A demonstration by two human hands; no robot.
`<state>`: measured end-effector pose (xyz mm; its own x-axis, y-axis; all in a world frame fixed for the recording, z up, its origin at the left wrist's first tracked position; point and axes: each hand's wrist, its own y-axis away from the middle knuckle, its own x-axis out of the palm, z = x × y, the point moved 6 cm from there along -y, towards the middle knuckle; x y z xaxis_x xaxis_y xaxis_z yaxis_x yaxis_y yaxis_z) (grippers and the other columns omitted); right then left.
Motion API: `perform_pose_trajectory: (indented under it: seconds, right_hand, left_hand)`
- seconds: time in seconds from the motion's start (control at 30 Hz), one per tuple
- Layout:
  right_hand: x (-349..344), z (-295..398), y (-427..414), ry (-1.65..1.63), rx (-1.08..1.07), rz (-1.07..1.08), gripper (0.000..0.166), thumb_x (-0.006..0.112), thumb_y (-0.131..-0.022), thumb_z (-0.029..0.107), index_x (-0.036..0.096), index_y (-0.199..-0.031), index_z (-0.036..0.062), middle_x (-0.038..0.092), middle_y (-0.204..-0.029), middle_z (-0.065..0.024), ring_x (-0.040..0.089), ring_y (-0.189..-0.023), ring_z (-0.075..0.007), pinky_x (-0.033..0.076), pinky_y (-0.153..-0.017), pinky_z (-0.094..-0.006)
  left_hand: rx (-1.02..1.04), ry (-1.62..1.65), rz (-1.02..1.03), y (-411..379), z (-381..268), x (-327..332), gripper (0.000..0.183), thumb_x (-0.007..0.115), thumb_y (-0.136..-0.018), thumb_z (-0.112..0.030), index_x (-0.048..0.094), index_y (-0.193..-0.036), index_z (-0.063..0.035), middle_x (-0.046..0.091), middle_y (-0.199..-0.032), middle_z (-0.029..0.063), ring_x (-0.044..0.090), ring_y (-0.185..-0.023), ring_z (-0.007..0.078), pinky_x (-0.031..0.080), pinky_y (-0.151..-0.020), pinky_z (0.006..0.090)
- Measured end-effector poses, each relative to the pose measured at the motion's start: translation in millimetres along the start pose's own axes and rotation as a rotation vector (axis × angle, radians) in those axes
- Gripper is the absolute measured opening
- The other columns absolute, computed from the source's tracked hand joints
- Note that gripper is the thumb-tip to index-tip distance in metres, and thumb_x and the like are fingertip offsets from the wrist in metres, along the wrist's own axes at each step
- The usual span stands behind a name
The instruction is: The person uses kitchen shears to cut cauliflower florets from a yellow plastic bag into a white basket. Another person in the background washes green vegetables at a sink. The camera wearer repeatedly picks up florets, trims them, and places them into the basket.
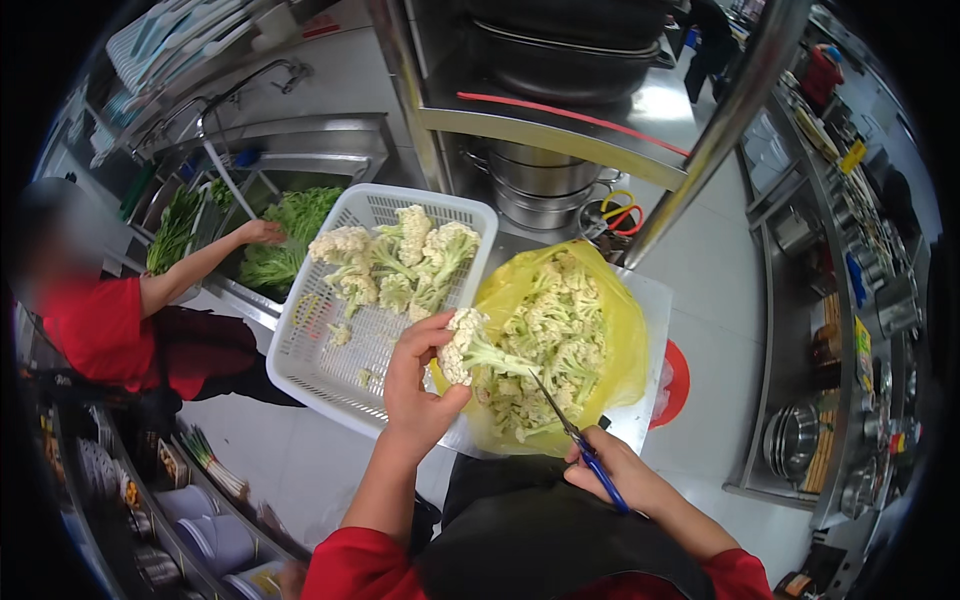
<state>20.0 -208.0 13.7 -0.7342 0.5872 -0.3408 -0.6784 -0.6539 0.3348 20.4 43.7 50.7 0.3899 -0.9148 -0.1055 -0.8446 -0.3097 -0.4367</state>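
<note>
My left hand (424,382) grips a cauliflower floret (469,351) by its white head, the pale green stem pointing right. In my right hand (611,465) is a pair of scissors (574,435) with blue handles; the blade tips lie at the stem's end. Below the floret, a yellow plastic bag (626,330) stands open, filled with cut cauliflower pieces (559,330). To the left is a white perforated plastic basket (289,360) holding several larger cauliflower chunks (409,262) and a few crumbs.
A person in a red shirt (97,315) reaches over leafy greens (289,232) in a steel sink (255,304) at left. Beyond the bag are a steel shelf post (712,135), steamer pots (544,184) and scissors with red and yellow handles (622,214). A red basin (671,382) sits at right.
</note>
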Motion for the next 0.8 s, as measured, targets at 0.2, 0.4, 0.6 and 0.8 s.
perform_pose_trajectory:
  seconds: [0.2,0.4,0.6,0.8]
  right_hand:
    - [-4.7,-15.6,8.4,0.090,0.022,-0.021,0.045,0.064,-0.083,0.043,0.050,-0.082,0.0002,0.053,-0.074,-0.0162,0.054,-0.069,-0.0309,0.044,-0.063,-0.0370]
    - [-1.4,-20.7,11.1,0.100,0.096,0.004,0.046,0.063,-0.084,0.043,0.051,-0.082,-0.0009,0.054,-0.072,-0.0168,0.054,-0.067,-0.0318,0.044,-0.062,-0.0377]
    - [-5.0,-27.8,14.0,0.163,0.091,-0.124,0.048,0.067,-0.079,0.046,0.052,-0.082,0.0004,0.055,-0.074,-0.0155,0.055,-0.068,-0.0312,0.045,-0.062,-0.0379]
    - [-31.7,-23.4,36.6,0.244,0.101,-0.174,0.052,0.071,-0.073,0.049,0.051,-0.082,0.0021,0.054,-0.077,-0.0124,0.055,-0.069,-0.0308,0.045,-0.062,-0.0371]
  left_hand:
    - [-0.080,0.098,0.145,4.0,9.2,21.4,0.044,0.054,-0.068,0.014,0.048,-0.109,-0.0003,0.048,-0.129,0.0185,0.049,-0.120,0.0266,0.045,-0.096,0.0352]
    - [-0.127,0.055,0.236,4.6,17.7,28.8,0.041,0.050,-0.071,0.016,0.048,-0.109,0.0012,0.047,-0.131,0.0191,0.049,-0.121,0.0268,0.044,-0.097,0.0347]
    - [-0.126,0.055,0.147,10.7,18.3,38.8,0.039,0.050,-0.073,0.015,0.047,-0.110,0.0021,0.047,-0.132,0.0206,0.048,-0.121,0.0259,0.043,-0.098,0.0339]
    - [-0.121,0.189,0.125,6.0,13.4,52.3,0.035,0.052,-0.075,0.014,0.047,-0.109,0.0030,0.046,-0.131,0.0213,0.047,-0.122,0.0263,0.042,-0.099,0.0342]
